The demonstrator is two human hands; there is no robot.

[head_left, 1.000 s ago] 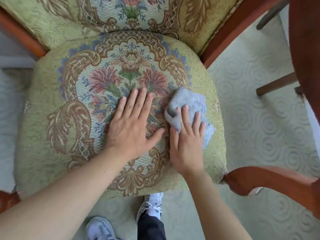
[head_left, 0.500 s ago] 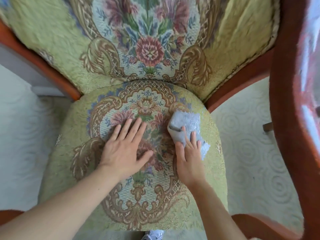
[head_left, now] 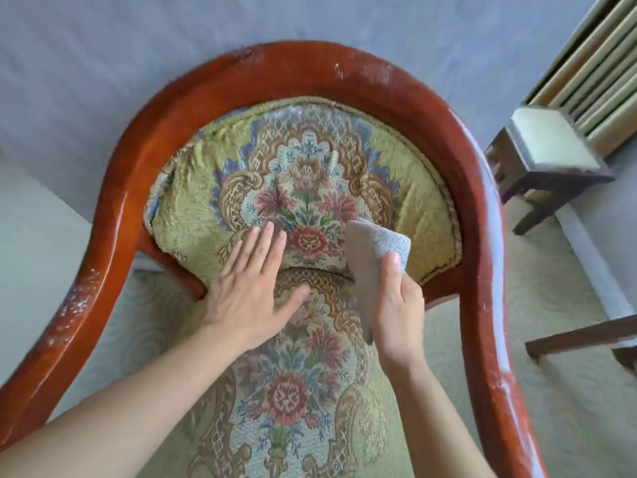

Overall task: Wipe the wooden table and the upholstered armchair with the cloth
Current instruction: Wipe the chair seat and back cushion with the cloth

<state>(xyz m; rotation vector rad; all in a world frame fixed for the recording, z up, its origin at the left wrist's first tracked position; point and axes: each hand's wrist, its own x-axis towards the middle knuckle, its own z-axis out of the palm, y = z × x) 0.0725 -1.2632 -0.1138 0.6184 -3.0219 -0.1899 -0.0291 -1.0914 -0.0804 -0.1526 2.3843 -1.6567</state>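
The upholstered armchair (head_left: 206,205) fills the view, its green floral backrest framed by a curved red wooden rail. My right hand (head_left: 396,305) holds the grey cloth (head_left: 370,251), with the thumb over its upper edge, against the lower right of the backrest. My left hand (head_left: 250,288) lies flat with straight fingers where the seat meets the backrest, left of the cloth. The wooden table is out of sight.
A dark wooden stool (head_left: 548,157) with a pale seat stands at the upper right by a slatted panel (head_left: 593,74). Another dark wooden bar (head_left: 582,336) sticks in at the right edge. Patterned pale carpet (head_left: 537,274) surrounds the chair.
My view has tilted up from the seat to the backrest. Both hands moved up off the seat; the cloth, pressed flat on the seat before, is now lifted against the backrest.
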